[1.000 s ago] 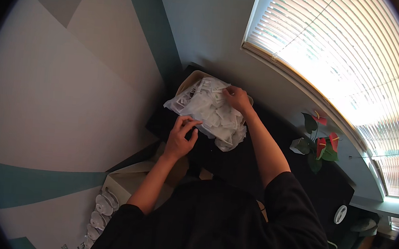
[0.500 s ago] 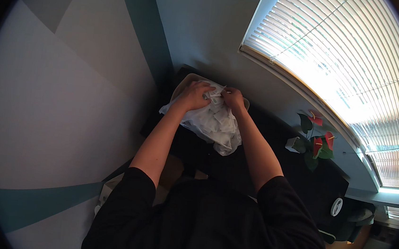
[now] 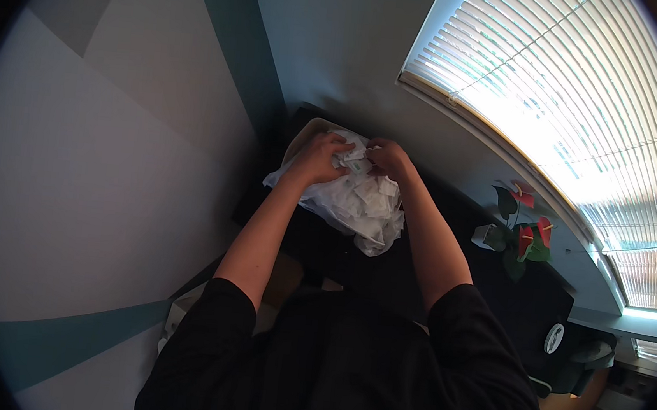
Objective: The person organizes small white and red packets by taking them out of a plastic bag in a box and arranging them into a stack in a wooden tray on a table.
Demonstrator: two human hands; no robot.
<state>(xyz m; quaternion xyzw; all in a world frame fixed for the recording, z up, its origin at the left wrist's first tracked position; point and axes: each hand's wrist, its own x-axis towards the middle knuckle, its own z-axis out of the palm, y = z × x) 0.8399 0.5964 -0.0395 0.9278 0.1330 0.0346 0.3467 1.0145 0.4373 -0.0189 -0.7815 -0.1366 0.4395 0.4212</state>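
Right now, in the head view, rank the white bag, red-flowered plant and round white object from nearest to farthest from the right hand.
1. White bag, directly at the right hand.
2. Red-flowered plant, to the right.
3. Round white object, farther right, lower.

One bin (image 3: 301,136), one plastic bag (image 3: 327,200), one plant (image 3: 540,251), three red flowers (image 3: 543,230)

Bag (image 3: 330,203) in bin (image 3: 300,135) on table (image 3: 494,278); potted plant (image 3: 525,242) right.

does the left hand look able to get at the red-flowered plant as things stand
Probably not directly: the right forearm lies between the left hand and the red-flowered plant.
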